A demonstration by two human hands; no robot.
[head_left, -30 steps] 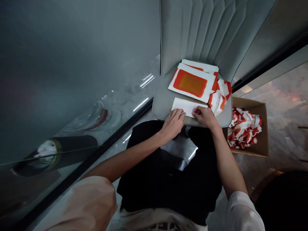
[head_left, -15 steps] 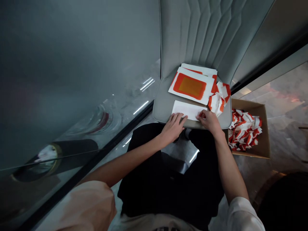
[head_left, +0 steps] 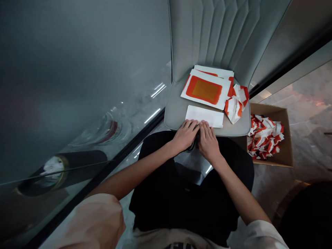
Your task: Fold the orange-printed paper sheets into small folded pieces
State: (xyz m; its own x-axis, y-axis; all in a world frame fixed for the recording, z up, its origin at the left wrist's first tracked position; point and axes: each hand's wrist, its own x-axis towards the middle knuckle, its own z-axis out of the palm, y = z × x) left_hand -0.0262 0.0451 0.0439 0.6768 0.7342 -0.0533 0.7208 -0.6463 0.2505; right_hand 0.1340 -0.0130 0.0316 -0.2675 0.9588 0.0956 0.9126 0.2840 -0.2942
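Note:
A folded white paper strip [head_left: 207,116] lies near the front edge of a grey chair seat [head_left: 176,110]. My left hand [head_left: 184,135] and my right hand [head_left: 207,141] sit side by side at the strip's near edge, fingers stretched flat with their tips pressing on it. Behind the strip lies a small stack of white sheets with an orange-red rectangle [head_left: 205,90]. To the right of that stack rest folded red-and-white paper pieces [head_left: 236,103].
A cardboard box [head_left: 284,138] with several folded red-and-white papers stands on the floor to the right of the chair. The chair's ribbed backrest [head_left: 220,34] rises behind the seat. A glass wall [head_left: 77,86] runs along the left. My black trousers [head_left: 181,193] fill the foreground.
My right hand slid left along the strip's near edge and now lies next to my left hand. The left hand stayed in place.

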